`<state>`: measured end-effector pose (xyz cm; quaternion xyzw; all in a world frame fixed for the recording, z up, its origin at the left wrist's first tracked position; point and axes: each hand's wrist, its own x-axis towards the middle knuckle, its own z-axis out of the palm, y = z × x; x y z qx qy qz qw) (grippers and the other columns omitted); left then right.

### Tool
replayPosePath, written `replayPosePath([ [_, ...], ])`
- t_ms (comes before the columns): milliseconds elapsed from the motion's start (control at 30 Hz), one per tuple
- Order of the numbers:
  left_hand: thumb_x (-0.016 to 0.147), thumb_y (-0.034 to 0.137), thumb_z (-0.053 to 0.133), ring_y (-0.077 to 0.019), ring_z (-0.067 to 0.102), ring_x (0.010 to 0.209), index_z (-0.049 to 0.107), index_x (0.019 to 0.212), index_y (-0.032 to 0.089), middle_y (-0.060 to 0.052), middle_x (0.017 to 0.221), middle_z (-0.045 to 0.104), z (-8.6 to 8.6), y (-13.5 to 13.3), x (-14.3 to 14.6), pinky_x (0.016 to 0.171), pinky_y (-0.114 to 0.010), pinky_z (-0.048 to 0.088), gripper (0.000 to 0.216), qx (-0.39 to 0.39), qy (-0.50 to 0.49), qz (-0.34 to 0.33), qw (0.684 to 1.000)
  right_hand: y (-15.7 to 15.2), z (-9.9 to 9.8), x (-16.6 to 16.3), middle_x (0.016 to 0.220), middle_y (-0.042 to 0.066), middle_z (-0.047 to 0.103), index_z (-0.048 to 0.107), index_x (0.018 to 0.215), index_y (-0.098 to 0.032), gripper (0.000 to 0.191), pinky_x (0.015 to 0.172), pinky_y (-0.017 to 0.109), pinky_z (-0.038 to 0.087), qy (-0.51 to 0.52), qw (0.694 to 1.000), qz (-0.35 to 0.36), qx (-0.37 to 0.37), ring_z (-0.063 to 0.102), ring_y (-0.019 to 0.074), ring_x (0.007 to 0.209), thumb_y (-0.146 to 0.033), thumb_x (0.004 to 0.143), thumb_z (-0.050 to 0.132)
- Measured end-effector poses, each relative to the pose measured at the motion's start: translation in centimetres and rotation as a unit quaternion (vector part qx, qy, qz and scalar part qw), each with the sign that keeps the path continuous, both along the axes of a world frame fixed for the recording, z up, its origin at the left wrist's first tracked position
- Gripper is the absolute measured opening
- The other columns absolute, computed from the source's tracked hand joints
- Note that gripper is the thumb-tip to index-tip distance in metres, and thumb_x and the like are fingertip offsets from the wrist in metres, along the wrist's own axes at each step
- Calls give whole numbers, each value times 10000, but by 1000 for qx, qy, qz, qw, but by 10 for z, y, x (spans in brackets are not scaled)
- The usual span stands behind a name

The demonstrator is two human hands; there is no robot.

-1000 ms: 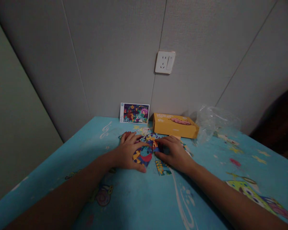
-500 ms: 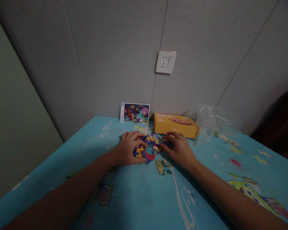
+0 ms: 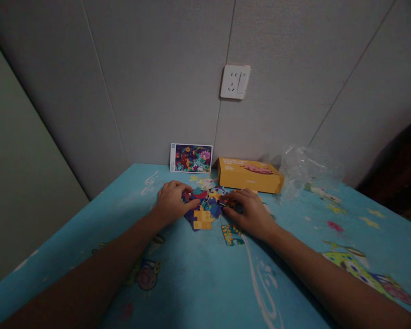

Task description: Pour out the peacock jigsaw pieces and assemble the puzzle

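Head view, one entry: blue cartoon-printed surface set against a grey panelled wall. Item 1, heap of jigsaw pieces, multicoloured, loose and overlapping, lying at the far middle of the surface between the two hands. Item 2, left hand, on the left edge of the heap, fingers curled over the pieces; whether a piece is pinched under them cannot be told. Item 3, right hand, palm down and spread flat, fingers laid on the right edge of the heap, gripping nothing that shows. Item 4, yellow-orange piece, at the near edge of the heap, just beside the left hand. Item 5, single striped piece, lying apart on the near side, close to the right hand. Item 6, reference picture card, propped upright against the wall, far left of the heap. Item 7, yellow box, flat, lid on, just behind the right hand. Item 8, clear plastic bag, crumpled, right of the box. Item 9, wall socket, above. Step in hand, as judged: both hands bear on the heap from either side, working the pieces on the surface. Handling note: the pieces look thin and flat, so lifting one would call for a fingertip pinch at its edge.
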<state>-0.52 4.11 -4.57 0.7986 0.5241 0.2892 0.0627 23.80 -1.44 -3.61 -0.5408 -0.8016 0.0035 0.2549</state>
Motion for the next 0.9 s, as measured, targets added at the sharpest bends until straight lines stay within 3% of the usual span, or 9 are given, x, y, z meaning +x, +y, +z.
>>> replayPosePath([
  [100,760,501,684,-285,501,1141,642,1159,196,-114,1158,588,3,-6,0,1009,-456,388,504,13,5,-44,999,2,-2,3,960,76,690,725,1028,-195,238,848,376,418,-11,1000,-6,1,581,242,931,-301,830,646],
  [200,662,615,727,-333,369,1290,665,1143,272,-114,1347,470,9,-15,0,1077,-517,294,594,49,41,-156,986,4,-4,6,965,79,692,735,1013,-205,227,843,381,421,-27,999,-25,4,581,247,933,-317,849,625],
  [300,539,705,752,-403,257,1358,679,1138,311,-118,1437,391,10,-21,1,1092,-594,203,721,29,97,-236,966,3,-4,6,986,83,694,742,996,-205,214,867,396,421,-31,999,-44,8,572,258,968,-299,841,627],
  [400,571,673,758,-407,266,1359,688,1130,303,-125,1422,423,7,-20,1,1085,-603,209,674,-2,107,-242,964,1,-4,2,1062,78,692,730,1029,-209,239,911,405,414,-21,1000,-15,13,559,256,1020,-318,837,636],
  [567,596,621,776,-387,311,1334,718,1056,275,-124,1390,469,6,-18,2,1083,-589,230,579,-5,92,-241,966,-2,-7,-6,1219,78,654,633,1227,-212,474,996,468,367,-26,997,74,18,521,276,1116,-438,813,681],
  [800,631,475,803,-385,329,1325,725,1030,268,-111,1356,512,9,-21,2,1067,-595,248,456,22,84,-262,961,0,-5,-5,1037,77,709,690,1084,-197,323,903,423,430,9,998,54,42,563,261,1007,-341,796,709],
  [900,645,430,792,-354,369,1293,721,1007,251,-102,1314,545,9,-22,2,1057,-554,285,410,53,62,-279,957,1,0,-2,961,86,715,704,1037,-176,280,854,400,450,26,997,7,67,584,251,937,-350,821,669],
])
